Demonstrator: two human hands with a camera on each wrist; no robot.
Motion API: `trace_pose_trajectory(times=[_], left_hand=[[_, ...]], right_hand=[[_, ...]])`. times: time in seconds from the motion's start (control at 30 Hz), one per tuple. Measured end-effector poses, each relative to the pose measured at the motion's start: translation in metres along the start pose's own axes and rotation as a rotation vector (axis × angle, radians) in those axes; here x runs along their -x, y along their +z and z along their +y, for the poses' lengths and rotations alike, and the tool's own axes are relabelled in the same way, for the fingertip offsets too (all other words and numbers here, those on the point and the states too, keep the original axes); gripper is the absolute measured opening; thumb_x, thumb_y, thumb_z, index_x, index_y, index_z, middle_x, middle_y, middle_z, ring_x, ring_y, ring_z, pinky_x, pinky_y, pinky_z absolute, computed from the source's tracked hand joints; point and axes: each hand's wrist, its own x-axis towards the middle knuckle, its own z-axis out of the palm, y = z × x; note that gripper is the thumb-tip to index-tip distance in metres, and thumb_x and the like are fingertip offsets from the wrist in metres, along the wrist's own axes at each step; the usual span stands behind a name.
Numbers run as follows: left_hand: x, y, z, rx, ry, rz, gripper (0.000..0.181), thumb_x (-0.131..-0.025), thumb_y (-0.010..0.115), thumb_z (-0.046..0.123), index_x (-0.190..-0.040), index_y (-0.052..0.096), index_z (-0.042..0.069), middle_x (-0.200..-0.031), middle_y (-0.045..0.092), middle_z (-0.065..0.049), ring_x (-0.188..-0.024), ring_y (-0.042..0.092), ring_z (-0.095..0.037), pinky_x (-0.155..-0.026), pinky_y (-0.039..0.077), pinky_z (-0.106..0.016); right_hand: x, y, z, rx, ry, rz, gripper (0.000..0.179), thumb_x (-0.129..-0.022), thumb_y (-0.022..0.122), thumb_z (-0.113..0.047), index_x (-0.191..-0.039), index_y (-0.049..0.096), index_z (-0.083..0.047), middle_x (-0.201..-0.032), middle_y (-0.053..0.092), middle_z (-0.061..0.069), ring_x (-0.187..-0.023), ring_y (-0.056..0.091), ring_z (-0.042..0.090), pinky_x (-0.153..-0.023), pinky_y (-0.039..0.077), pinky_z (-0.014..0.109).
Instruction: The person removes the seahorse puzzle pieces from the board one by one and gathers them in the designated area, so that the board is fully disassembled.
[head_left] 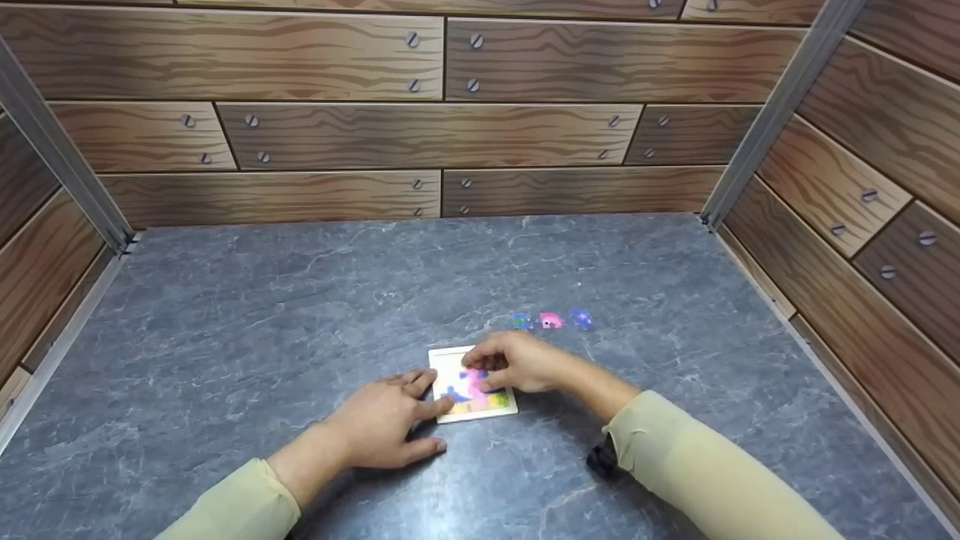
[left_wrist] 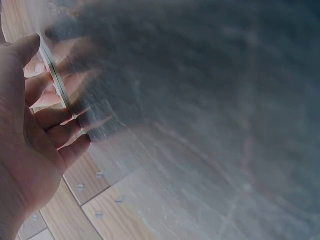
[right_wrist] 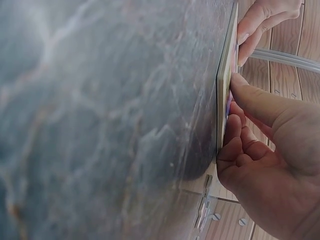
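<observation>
A small light-framed jigsaw puzzle board point(head_left: 478, 416) lies flat on the table in the head view, its tray partly filled with pink, blue and yellow-green pieces. My left hand point(head_left: 382, 421) rests at the board's left side, its fingers loosely extended and touching the frame. Over the board's upper right part, my right hand point(head_left: 529, 364) has thumb and fingers bent around a pink-and-blue puzzle piece point(head_left: 472, 375), partly covered by the fingers. In the right wrist view, the board point(right_wrist: 226, 75) appears edge-on, with the right thumb point(right_wrist: 245, 92) and fingertips against its face.
Beyond the right hand lie three loose puzzle pieces in a row: a blue-green one point(head_left: 521, 321), a pink one point(head_left: 550, 320) and a blue-purple one point(head_left: 581, 319). Wood-patterned walls point(head_left: 337, 135) surround the grey marbled table point(head_left: 300, 300) at the back and sides.
</observation>
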Motion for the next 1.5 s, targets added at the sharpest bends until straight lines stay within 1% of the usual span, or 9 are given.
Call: trace_pose_trajectory(times=[0.2,0.43,0.57,0.73,0.9,1.17,1.33,1.5], left_hand=[[0.0009,0.0015,-0.0001,-0.012,0.015,0.029,0.059,-0.104,0.06,0.053,-0.152,0.062,0.019,-0.154,0.05,-0.031,-0.14,0.055,-0.043,-0.114,0.046,-0.054],[0.0015,0.0021,0.0001,-0.011,0.003,0.025,0.06,-0.104,0.06,0.054,-0.152,0.061,0.019,-0.155,0.05,-0.031,-0.139,0.055,-0.044,-0.113,0.047,-0.054],[0.0022,0.0029,-0.0007,-0.021,0.006,0.039,0.059,-0.104,0.06,0.054,-0.151,0.062,0.019,-0.154,0.051,-0.031,-0.137,0.057,-0.045,-0.113,0.047,-0.054],[0.0025,0.0015,-0.0002,-0.038,0.025,0.05,0.058,-0.105,0.059,0.053,-0.15,0.064,0.017,-0.153,0.052,-0.031,-0.138,0.055,-0.046,-0.113,0.047,-0.054],[0.0021,0.0007,0.0011,-0.063,0.05,0.051,0.059,-0.105,0.058,0.053,-0.151,0.063,0.016,-0.155,0.051,-0.027,-0.141,0.053,-0.043,-0.115,0.045,-0.053],[-0.0021,0.004,0.0069,-0.11,0.087,0.065,0.062,-0.104,0.058,0.056,-0.155,0.058,0.02,-0.156,0.051,-0.027,-0.142,0.053,-0.043,-0.116,0.044,-0.051],[-0.0034,0.005,0.0084,-0.127,0.081,0.058,0.062,-0.104,0.059,0.057,-0.154,0.059,0.02,-0.155,0.051,-0.027,-0.142,0.053,-0.042,-0.117,0.044,-0.049],[-0.0054,0.0035,0.0092,-0.113,0.073,0.044,0.063,-0.104,0.058,0.057,-0.154,0.059,0.02,-0.155,0.051,-0.028,-0.142,0.052,-0.043,-0.117,0.044,-0.048]], right_hand=[[0.0007,0.0003,-0.0015,0.02,0.002,0.002,0.035,-0.092,0.083,-0.012,-0.126,0.076,-0.004,-0.109,0.073,0.005,-0.098,0.065,0.015,-0.089,0.057,0.034],[-0.0001,0.0004,-0.0031,0.033,0.003,-0.003,0.035,-0.093,0.083,-0.012,-0.126,0.075,-0.003,-0.11,0.073,0.005,-0.099,0.066,0.017,-0.091,0.057,0.035],[-0.0008,0.0009,-0.0026,0.031,-0.004,-0.006,0.034,-0.093,0.082,-0.012,-0.125,0.075,-0.004,-0.11,0.073,0.005,-0.1,0.066,0.017,-0.091,0.057,0.035],[-0.0015,0.0012,-0.0018,0.024,-0.006,-0.011,0.033,-0.094,0.082,-0.012,-0.124,0.075,-0.003,-0.109,0.073,0.005,-0.099,0.065,0.017,-0.091,0.057,0.034],[-0.0013,0.0015,-0.0006,0.004,0.01,-0.011,0.033,-0.093,0.082,-0.011,-0.124,0.075,-0.004,-0.109,0.072,0.003,-0.099,0.064,0.015,-0.09,0.056,0.034],[-0.0002,0.0024,0.0023,-0.007,0.012,-0.01,0.033,-0.093,0.082,-0.01,-0.125,0.074,-0.004,-0.11,0.072,0.003,-0.101,0.064,0.016,-0.092,0.056,0.034],[-0.0003,0.0028,0.0039,-0.03,0.005,-0.017,0.033,-0.094,0.081,-0.01,-0.126,0.074,-0.003,-0.111,0.073,0.004,-0.101,0.064,0.015,-0.093,0.056,0.034],[0.002,0.0,0.0045,-0.021,-0.019,-0.023,0.03,-0.097,0.077,-0.008,-0.126,0.073,-0.002,-0.112,0.071,0.006,-0.103,0.064,0.017,-0.093,0.056,0.035]])
